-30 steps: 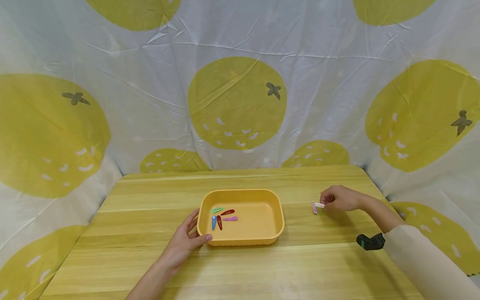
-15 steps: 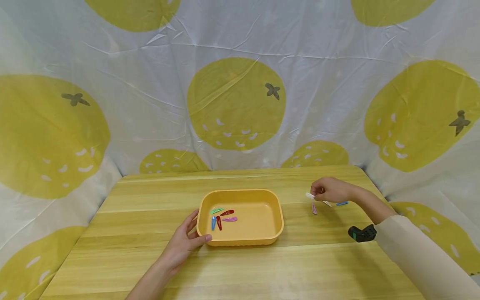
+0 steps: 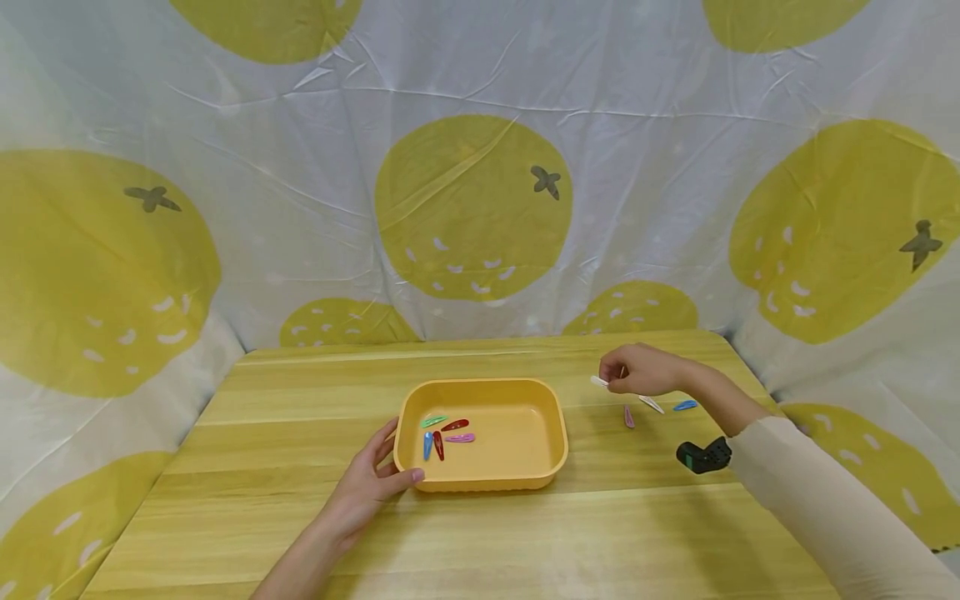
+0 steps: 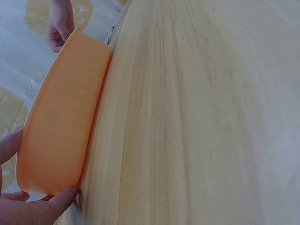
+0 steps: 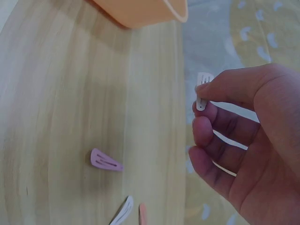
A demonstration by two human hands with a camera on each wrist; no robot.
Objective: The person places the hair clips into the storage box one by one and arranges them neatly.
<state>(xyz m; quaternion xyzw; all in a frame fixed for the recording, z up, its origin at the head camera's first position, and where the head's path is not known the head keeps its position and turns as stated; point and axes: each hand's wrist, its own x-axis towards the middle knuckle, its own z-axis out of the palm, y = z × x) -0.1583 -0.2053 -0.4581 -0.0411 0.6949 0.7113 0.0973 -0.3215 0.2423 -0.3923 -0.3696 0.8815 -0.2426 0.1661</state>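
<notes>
Nearest to us on the pale wood-grain table (image 3: 465,542), we see the left hand (image 3: 367,483) gripping the near left corner of a rounded rectangular yellow-orange tray (image 3: 510,482), thumb on the rim and fingers along the outer wall. Inside, toward its left end, we find five small teardrop snap hair clips: a blue one (image 3: 427,446) beside a dark red one (image 3: 438,446), a pinkish-purple one (image 3: 460,437), a second red one (image 3: 455,425) and a green one (image 3: 434,422). Right of the tray, we see a pink clip (image 3: 628,417), a slim white clip (image 3: 651,405) and a bright blue clip (image 3: 686,406) on the tabletop. Above them, the right hand (image 3: 645,369) pinches another white clip (image 3: 598,381) between thumb and forefinger. Farthest off, we face a whitish cloth (image 3: 472,50) printed with big yellow fruits.
</notes>
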